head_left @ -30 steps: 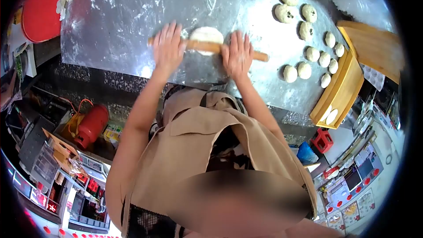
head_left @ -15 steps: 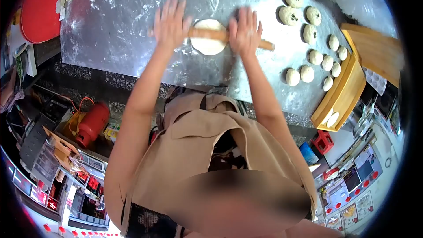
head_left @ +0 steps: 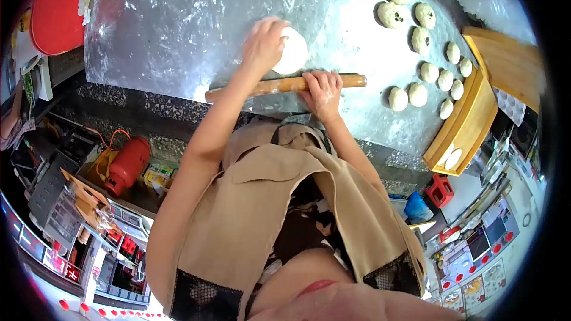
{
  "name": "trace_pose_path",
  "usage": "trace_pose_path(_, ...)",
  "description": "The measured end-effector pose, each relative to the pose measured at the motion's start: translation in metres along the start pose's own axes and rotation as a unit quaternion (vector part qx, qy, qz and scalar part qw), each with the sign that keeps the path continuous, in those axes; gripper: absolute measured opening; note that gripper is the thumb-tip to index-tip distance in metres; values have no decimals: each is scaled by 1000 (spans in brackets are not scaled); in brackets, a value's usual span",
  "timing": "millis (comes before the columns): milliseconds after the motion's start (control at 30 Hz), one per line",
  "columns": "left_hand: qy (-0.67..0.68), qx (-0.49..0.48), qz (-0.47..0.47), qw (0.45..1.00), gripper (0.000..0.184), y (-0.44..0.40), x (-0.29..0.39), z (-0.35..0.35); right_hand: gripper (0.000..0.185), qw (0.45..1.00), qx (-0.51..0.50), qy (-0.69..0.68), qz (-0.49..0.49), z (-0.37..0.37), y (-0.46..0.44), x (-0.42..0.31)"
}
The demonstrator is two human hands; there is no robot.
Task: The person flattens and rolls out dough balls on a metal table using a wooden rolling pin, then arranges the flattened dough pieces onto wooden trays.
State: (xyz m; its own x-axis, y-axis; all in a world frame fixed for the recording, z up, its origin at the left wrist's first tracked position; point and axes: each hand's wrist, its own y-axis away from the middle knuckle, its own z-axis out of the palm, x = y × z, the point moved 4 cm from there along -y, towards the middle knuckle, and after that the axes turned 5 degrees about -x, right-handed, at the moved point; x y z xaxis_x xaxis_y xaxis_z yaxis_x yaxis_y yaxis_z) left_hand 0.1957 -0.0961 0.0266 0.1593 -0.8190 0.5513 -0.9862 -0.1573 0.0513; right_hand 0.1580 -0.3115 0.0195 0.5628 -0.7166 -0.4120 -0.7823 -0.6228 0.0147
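A flat round of white dough [head_left: 293, 52] lies on the floured metal worktop [head_left: 172, 30]. My left hand [head_left: 263, 44] is at its left edge, fingers curled down over the rim and slightly blurred. Nearer to my body, a wooden rolling pin [head_left: 279, 85] lies slantwise, and my left forearm crosses above its left part. My right hand [head_left: 323, 90] is wrapped over the pin, right of its middle.
Several dough balls [head_left: 417, 94] sit at the right, with several dark-specked ones [head_left: 391, 15] farther back. A wooden box [head_left: 461, 125] stands on the right edge. At the left are a red round lid-like thing [head_left: 57, 12] and a red gas cylinder [head_left: 128, 165] below.
The rolling pin has come off the dough towards my body, with my right hand on it. My left hand has left the pin and moved onto the dough's left edge.
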Motion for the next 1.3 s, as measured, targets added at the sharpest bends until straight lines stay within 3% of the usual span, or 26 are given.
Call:
trace_pose_path(67, 33, -239, -27, 970, 41, -11, -5, 14, 57, 1000, -12, -2, -2, -6, 6, -10)
trace_pose_path(100, 34, -235, -32, 971, 41, -2, -7, 7, 57, 1000, -14, -3, -9, -9, 7, -13)
trace_pose_path(167, 28, -219, -226, 949, 41, 44, -31, -19, 58, 1000, 23, -7, 19, -17, 12, -19)
trace_pose_path(200, 27, -221, -232, 947, 41, 74, -39, -21, 56, 999, -18, 0, 28, -7, 16, -13)
trace_pose_path(267, -97, 11, -87, 991, 44, 120, -45, -28, 56, 999, -2, 16, 34, -3, -6, -20)
trace_pose_path(433, -239, 74, -64, 966, 51, 22, -71, -29, 65, 987, 109, 108, 36, -6, -141, 7)
trace_pose_path(500, -209, 108, -74, 969, 52, -25, -86, -40, 65, 975, 207, 65, 36, -8, -189, 24)
trace_pose_path(567, -211, 86, -76, 971, 53, -4, -76, -42, 63, 972, 221, 68, 31, -8, -180, 21)
trace_pose_path(700, -184, 5, -74, 980, 56, 101, -48, -18, 61, 995, 20, 66, 77, 9, -43, -4)
trace_pose_path(767, -187, -85, -127, 970, 64, 122, -43, -9, 61, 995, 37, 62, 67, 12, -49, 2)
trace_pose_path(800, -142, 2, -63, 988, 63, 100, -47, -18, 61, 996, 48, 52, 57, 14, -48, 4)
trace_pose_path(867, -249, 33, -55, 966, 61, 37, -61, -27, 59, 990, 95, 95, 38, 3, -116, 10)
trace_pose_path(933, -195, 126, -46, 972, 55, -24, -81, -41, 58, 981, 182, 64, 27, -10, -181, 21)
trace_pose_path(1033, -138, 164, -21, 977, 55, -45, -82, -45, 56, 971, 238, 30, 6, -12, -207, 29)
trace_pose_path(1067, -151, 123, -38, 980, 56, -29, -77, -41, 53, 973, 230, 13, -4, -9, -188, 26)
trace_pose_path(1133, -162, 50, -61, 984, 58, 37, -63, -19, 50, 989, 92, 112, 12, -2, -126, 16)
trace_pose_path(1167, -163, 22, -64, 984, 60, 64, -57, -10, 54, 996, 16, 89, 12, 10, -89, 18)
trace_pose_path(1233, -98, -20, -112, 989, 60, 82, -22, -9, 59, 997, 69, 43, -12, 1, -27, 1)
trace_pose_path(1267, 7, 55, -96, 994, 49, 69, -5, -10, 60, 996, 66, 56, -9, 3, -8, -3)
trace_pose_path(1300, 9, 52, -96, 994, 49, 50, 2, -6, 56, 997, 61, 49, -10, 6, 3, -5)
